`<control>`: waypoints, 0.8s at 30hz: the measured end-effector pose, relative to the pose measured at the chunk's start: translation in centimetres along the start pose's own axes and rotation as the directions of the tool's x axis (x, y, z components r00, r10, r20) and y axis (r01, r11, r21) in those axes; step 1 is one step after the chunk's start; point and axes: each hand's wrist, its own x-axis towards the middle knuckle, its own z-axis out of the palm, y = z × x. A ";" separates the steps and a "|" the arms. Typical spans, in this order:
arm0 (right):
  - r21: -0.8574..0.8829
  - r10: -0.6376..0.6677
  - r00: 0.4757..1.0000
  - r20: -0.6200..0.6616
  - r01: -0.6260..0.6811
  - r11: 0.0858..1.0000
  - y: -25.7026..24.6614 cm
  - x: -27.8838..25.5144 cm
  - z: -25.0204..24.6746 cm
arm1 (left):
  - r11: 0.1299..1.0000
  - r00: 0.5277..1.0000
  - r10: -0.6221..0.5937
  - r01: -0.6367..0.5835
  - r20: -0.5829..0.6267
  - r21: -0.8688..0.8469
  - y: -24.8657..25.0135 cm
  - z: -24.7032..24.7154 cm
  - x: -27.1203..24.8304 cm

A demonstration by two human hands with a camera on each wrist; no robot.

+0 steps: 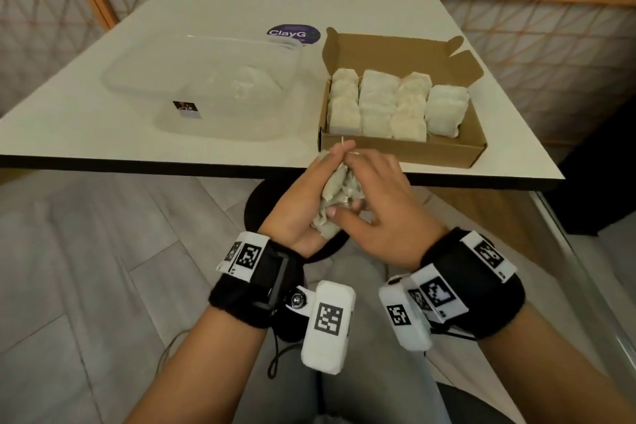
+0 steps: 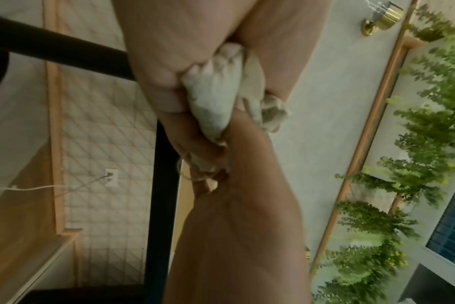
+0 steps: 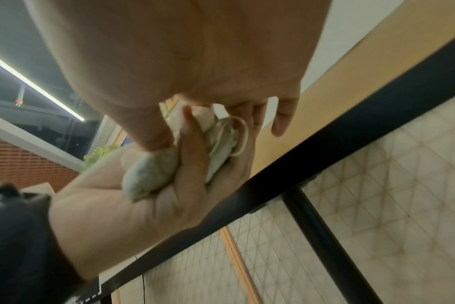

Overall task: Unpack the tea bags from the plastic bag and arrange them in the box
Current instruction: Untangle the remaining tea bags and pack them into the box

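White and square, the table [image 1: 241, 3] stands against a wall panelled with orange-framed lattice. On its right half lies an open cardboard box [image 1: 406, 148], lid flap folded back, holding four rows of tea bags [image 1: 378, 103] packed side by side. To the left of the box lies a clear plastic bag [image 1: 203, 79] with a few tea bags still inside and a small label on its near face. A round purple sticker [image 1: 293, 33] lies on the tabletop between bag and box, at the far side.

Both hands meet just in front of the table's near edge, below the box's front wall. The left hand [image 1: 303, 203] cups a crumpled bunch of tea bags [image 1: 339, 189], fingers curled round them. The right hand [image 1: 382, 196] presses against the same bunch from the other side, thumb and fingers curled on the tea bags; the right wrist view shows a loop of string [image 3: 243, 135] trailing among the fingers. Each wrist wears a black band with white marker blocks.
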 end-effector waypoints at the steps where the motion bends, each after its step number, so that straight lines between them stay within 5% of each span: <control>1: 0.102 -0.005 1.000 -0.014 0.007 0.995 0.0 -0.1 -0.1 | 1.000 1.000 0.003 -0.003 0.016 -0.029 -0.1 -0.3 0.1; 5: 0.353 0.071 0.983 -0.170 -0.006 0.935 0.5 -0.2 -1.9 | 0.987 0.998 -0.041 0.049 0.049 -0.152 0.1 -1.4 0.8; 9: 0.100 0.169 0.919 -0.356 -0.142 0.985 3.8 0.1 -4.5 | 0.964 0.994 -0.051 0.075 0.101 -0.254 1.2 -3.3 1.8; 14: -0.081 0.165 0.889 -0.426 -0.219 0.972 7.2 0.4 -4.6 | 0.945 0.986 -0.036 0.087 0.165 -0.314 3.6 -3.2 3.0; 21: -0.020 0.169 0.873 -0.457 -0.200 0.980 5.5 1.2 -4.7 | 0.961 0.992 0.019 0.016 0.125 -0.277 6.6 -3.0 4.9; 24: 0.101 0.136 0.910 -0.390 -0.105 0.989 2.4 3.4 -4.8 | 0.968 0.998 0.028 -0.012 0.060 -0.250 6.8 -3.4 5.8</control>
